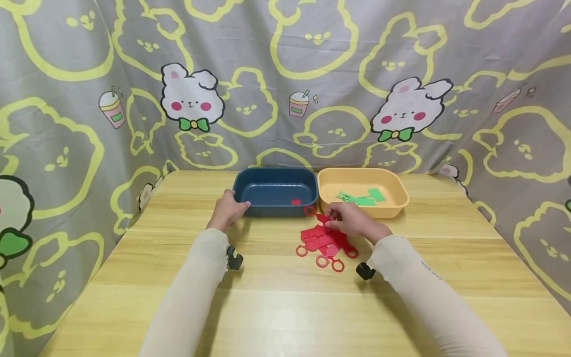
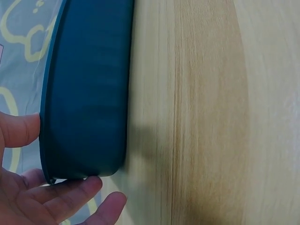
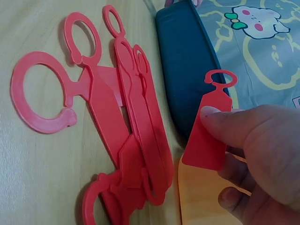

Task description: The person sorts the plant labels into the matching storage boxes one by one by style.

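Note:
My left hand (image 1: pixel 226 210) grips the left end of a dark blue plastic bin (image 1: pixel 267 211). In the left wrist view its thumb lies at the rim and the fingers are around the bin's end wall. Between the thumb and fingers of my right hand (image 1: pixel 350 218), a red plastic tag with an open ring (image 3: pixel 206 140) is pinched. That hand is above a heap of similar red tags (image 1: pixel 323 240) on the table, just in front of the bins. One small red piece (image 1: pixel 296 202) shows inside the blue bin.
A yellow-orange bin (image 1: pixel 399 207) stands against the blue bin's right side, with several green tags (image 1: pixel 376 194) in it. Both bins stand on a wooden table (image 1: pixel 285 312), near its back edge. A patterned grey curtain (image 1: pixel 285 134) hangs behind and at both sides.

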`<state>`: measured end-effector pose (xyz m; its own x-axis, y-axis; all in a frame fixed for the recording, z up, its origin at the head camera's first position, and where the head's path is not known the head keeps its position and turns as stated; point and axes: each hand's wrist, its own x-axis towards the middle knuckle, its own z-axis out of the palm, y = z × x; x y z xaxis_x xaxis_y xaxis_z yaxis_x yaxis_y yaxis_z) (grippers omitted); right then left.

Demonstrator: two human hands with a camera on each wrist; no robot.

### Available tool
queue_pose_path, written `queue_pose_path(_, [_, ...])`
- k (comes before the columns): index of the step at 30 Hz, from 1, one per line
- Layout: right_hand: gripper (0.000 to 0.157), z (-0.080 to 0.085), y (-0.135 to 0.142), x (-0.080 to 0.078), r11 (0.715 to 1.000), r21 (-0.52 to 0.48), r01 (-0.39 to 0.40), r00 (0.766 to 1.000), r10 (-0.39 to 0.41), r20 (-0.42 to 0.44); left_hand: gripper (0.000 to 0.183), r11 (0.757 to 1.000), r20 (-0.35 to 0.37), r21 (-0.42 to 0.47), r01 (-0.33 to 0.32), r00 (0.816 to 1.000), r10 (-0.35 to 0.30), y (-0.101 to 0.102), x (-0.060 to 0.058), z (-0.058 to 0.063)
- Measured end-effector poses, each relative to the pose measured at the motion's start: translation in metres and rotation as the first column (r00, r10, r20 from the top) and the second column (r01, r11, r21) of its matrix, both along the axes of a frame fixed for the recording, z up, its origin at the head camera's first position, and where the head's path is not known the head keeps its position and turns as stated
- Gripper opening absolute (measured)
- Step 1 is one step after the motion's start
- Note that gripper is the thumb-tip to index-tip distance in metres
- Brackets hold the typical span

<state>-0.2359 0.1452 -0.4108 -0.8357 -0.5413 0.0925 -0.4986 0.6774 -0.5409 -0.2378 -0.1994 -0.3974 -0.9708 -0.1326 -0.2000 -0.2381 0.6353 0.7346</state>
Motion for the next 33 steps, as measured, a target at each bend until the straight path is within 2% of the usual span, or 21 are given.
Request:
queue_pose_path(14, [0.015, 0.011, 0.002, 0.0, 1.0, -0.013, 0.013, 0.999, -0.014, -0.035, 0.073, 1.0, -0.001, 0.019, 0.005, 1.0, -0.005, -0.002, 0.001, 0.001])
queue_pose_path(25, [0.01, 0.02, 0.001, -0.005, 1.0, -0.013, 0.018, 0.998, -0.019, -0.06, 0.072, 1.0, -0.003, -0.007, 0.004, 1.0, -0.004, -0.001, -0.003, 0.0])
queue_pose_path(29, [0.018, 0.023, -0.001, -0.008, 0.999, -0.018, 0.028, 0.998, -0.029, -0.059, 0.072, 1.0, -0.004, 0.005, -0.004, 1.0, 0.004, -0.001, -0.002, -0.001])
queue_pose_path(33, [0.029, 0.025, -0.003, -0.011, 0.997, -0.045, 0.069, 0.997, -0.07, -0.023, 0.072, 1.0, -0.006, 0.007, -0.007, 1.0, 0.007, -0.002, -0.002, 0.0])
